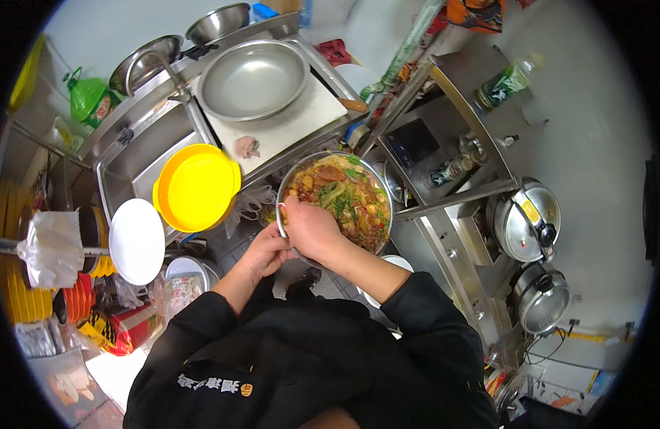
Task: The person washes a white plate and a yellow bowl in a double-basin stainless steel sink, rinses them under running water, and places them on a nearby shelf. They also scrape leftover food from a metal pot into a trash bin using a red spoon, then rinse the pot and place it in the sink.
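Observation:
A round metal bowl (388,223) of cooked food is in front of me, below the end of the counter. The mixed food (344,196) has brown chunks, green leaves and reddish sauce. My left hand (267,252) grips the bowl's near-left rim, its fingers partly under the edge. Across the near-left part of the food reaches my right hand (312,227), its back toward me and its fingers curled down at the left rim. A tiny red and white spot shows by its fingertips; what they hold is hidden.
Left of the bowl, a yellow basin (195,187) rests at the sink's (133,168) edge, with a white oval lid (137,232) nearby. A wide metal basin (254,80) stands on a white cutting board (312,114). Pressure cookers (524,223) and steel shelving (444,250) line the right.

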